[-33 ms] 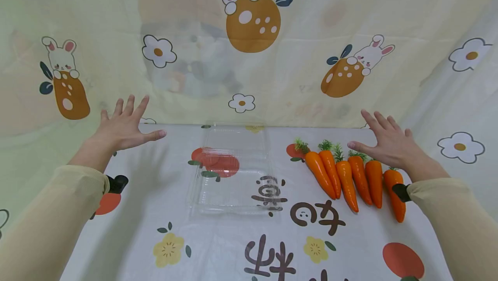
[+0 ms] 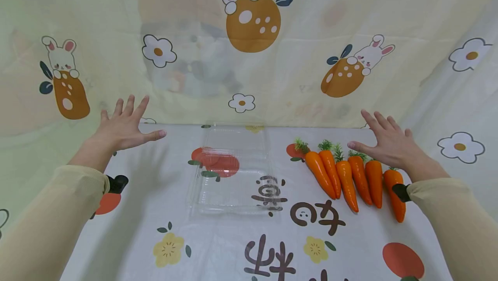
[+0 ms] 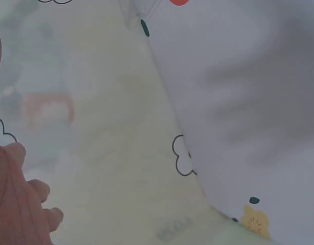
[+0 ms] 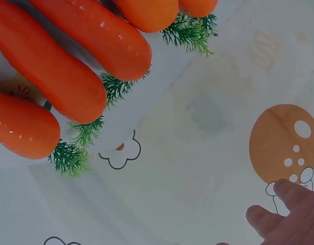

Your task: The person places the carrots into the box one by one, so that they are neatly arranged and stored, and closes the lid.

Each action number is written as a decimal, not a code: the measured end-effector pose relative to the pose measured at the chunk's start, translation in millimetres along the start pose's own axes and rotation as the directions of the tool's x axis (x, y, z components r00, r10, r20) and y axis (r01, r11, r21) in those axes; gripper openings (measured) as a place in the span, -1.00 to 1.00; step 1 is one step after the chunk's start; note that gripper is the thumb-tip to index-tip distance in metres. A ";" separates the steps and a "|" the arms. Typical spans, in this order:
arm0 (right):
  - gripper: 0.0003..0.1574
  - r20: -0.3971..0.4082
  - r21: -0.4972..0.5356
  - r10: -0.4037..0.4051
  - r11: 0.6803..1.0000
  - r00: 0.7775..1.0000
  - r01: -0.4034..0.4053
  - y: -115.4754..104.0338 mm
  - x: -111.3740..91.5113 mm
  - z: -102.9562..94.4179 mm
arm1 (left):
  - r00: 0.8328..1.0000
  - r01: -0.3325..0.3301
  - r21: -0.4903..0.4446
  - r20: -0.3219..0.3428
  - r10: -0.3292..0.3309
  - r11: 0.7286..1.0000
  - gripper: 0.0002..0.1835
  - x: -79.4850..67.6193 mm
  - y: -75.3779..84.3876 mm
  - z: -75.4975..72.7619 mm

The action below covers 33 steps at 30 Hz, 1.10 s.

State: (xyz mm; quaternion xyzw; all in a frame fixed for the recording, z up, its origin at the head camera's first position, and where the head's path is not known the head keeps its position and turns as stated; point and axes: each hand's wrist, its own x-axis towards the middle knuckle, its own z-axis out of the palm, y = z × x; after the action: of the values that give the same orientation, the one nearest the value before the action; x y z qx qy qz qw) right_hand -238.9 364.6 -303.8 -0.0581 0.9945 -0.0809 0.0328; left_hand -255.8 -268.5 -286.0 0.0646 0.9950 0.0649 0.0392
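Several orange carrots [image 2: 347, 181] with green tops lie side by side at the right of the table. My right hand [image 2: 393, 142] hovers above their leafy ends, fingers spread, holding nothing. In the right wrist view the carrots [image 4: 50, 66] fill the upper left, and fingertips of the hand [image 4: 294, 214] show at the lower right. A clear plastic box [image 2: 233, 190] with its lid raised open at the back stands left of the carrots. To the left of the box my left hand [image 2: 122, 129] is held in the air, fingers spread and empty.
A white printed cloth [image 2: 210, 246] covers the table. Behind it hangs a pale curtain [image 2: 186, 82] with rabbits and flowers, meeting the table's back edge just beyond the box. Black straps [image 2: 118, 183] are worn at the wrists.
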 end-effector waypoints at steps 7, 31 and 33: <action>0.36 -0.007 0.008 -0.007 1.000 1.000 0.007 -0.8 -1.2 1.7 | 1.000 0.006 -0.008 0.004 -0.006 1.000 0.25 -1.9 -1.5 2.6; -0.12 -0.125 0.489 0.024 0.871 0.992 0.040 42.3 -44.1 31.2 | 0.970 0.075 -0.910 0.161 0.180 0.407 -0.19 -27.6 59.5 135.8; -0.13 -0.115 0.510 0.042 0.860 0.992 0.023 50.3 -48.5 36.6 | 0.971 0.102 -0.918 0.175 0.163 0.383 -0.21 -29.9 64.3 143.0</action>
State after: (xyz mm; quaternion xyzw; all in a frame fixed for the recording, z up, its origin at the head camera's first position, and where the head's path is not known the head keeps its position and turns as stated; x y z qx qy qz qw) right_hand -193.7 414.0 -345.3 -0.0372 0.9379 -0.3445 -0.0136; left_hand -205.9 -191.6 -416.6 0.0576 0.7772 0.5986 0.1853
